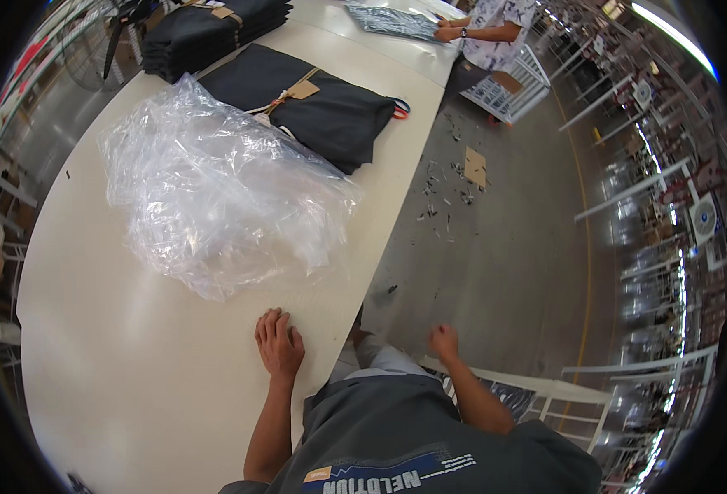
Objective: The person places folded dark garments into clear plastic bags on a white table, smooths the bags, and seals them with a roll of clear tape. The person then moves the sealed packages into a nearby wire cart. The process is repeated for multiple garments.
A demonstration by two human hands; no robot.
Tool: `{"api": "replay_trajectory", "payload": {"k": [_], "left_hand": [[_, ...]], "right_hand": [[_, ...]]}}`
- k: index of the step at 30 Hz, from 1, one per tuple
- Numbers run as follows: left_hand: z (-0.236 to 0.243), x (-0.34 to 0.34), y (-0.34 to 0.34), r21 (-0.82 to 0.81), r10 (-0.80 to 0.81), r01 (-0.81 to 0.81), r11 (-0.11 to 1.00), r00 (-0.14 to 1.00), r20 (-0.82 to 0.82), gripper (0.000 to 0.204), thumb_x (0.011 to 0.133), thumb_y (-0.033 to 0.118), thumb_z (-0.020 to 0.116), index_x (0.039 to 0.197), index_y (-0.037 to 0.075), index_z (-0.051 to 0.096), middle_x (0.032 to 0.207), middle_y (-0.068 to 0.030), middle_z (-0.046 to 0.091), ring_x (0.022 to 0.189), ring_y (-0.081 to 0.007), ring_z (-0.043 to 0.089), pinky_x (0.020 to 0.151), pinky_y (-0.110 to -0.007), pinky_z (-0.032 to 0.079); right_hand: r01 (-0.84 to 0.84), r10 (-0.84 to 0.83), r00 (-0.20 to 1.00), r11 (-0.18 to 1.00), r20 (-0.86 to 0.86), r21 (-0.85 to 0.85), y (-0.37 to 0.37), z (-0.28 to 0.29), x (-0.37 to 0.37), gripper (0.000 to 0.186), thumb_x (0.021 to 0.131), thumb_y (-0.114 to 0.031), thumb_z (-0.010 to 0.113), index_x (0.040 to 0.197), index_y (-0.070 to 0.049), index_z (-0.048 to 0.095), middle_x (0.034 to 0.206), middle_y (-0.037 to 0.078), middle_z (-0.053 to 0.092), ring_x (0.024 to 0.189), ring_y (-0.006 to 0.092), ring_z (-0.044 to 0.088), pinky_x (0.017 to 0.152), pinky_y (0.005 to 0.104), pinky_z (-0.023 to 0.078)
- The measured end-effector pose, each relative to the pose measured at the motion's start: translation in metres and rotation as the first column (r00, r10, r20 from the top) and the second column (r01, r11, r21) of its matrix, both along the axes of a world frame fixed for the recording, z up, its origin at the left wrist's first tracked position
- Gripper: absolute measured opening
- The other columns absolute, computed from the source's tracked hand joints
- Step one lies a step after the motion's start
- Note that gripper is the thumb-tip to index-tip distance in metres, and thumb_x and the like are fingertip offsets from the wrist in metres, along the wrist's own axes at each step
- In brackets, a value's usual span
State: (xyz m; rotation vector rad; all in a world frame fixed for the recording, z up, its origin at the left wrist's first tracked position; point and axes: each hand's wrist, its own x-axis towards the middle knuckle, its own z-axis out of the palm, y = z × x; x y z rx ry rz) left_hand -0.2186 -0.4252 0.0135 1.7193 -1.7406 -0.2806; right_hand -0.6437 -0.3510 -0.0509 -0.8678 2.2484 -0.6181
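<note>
A loose heap of clear plastic bags [223,206] lies crumpled on a pale table [133,370], just beyond the person's left hand [279,346]. The bags are so thin and slack that they seem to spread wherever they are dropped; how many there are, I cannot tell.

The left hand rests palm down near the table's right edge, apart from the plastic. Its fingers are slightly spread and hold nothing; the pose looks like a light support for the body. The right hand [443,342] hangs over the grey floor [511,263], clear of the table, its fingers curled inward; I cannot tell whether anything is inside them.

Behind the heap, partly covered by it, lies 1 folded dark fabric bundle [343,123]. A pale cord [277,105] crosses it, apparently to keep the folds together, with a brown card tag [303,89] on top. The 2 handle loops of a tool, likely scissors [401,114], 1 blue and 1 red, poke out at its right end, within easy reach of that edge.

Farther away sits a stack of similar dark bundles [182,45]. At the far end, a co-worker's hands [447,31] touch a shiny grey packet [388,20].
</note>
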Motion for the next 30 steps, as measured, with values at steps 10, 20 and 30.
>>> {"api": "replay_trajectory", "payload": {"k": [10, 20, 30], "left_hand": [[-0.010, -0.011, -0.007, 0.020, 0.036, -0.037, 0.999, 0.997, 0.073, 0.032, 0.079, -0.002, 0.064, 0.110, 0.004, 0.065, 0.127, -0.0147, 0.064, 0.127, -0.0373, 0.055, 0.112, -0.053, 0.040], [-0.004, -0.128, -0.046, 0.234, 0.723, -0.701, 0.674, 0.690, -0.014, 0.037, 0.090, -0.001, 0.054, 0.127, -0.001, 0.054, 0.153, -0.0229, 0.040, 0.146, -0.0406, 0.033, 0.120, -0.055, 0.026], [-0.018, -0.169, -0.074, 0.069, 0.814, -0.853, 0.517, 0.515, 0.268, 0.041, 0.093, 0.012, 0.055, 0.132, 0.001, 0.051, 0.157, -0.0223, 0.039, 0.149, -0.0392, 0.032, 0.122, -0.055, 0.021]], "right_hand": [[0.200, 0.109, 0.749, 0.903, 0.654, -0.379, -0.458, 0.085, 0.047, 0.022, 0.098, -0.025, 0.061, 0.102, -0.003, 0.066, 0.093, 0.006, 0.068, 0.078, 0.0165, 0.068, 0.067, 0.0285, 0.057], [0.088, 0.118, 0.662, 0.968, 0.740, -0.233, -0.565, 0.050, 0.083, 0.044, 0.095, -0.039, 0.069, 0.115, 0.000, 0.065, 0.108, 0.009, 0.066, 0.091, 0.0211, 0.065, 0.075, 0.0363, 0.056], [-0.004, 0.152, 0.507, 0.985, 0.849, -0.174, -0.596, 0.106, 0.093, 0.067, 0.080, -0.023, 0.086, 0.125, 0.013, 0.050, 0.120, 0.023, 0.061, 0.106, 0.0312, 0.065, 0.089, 0.0416, 0.056]]}}
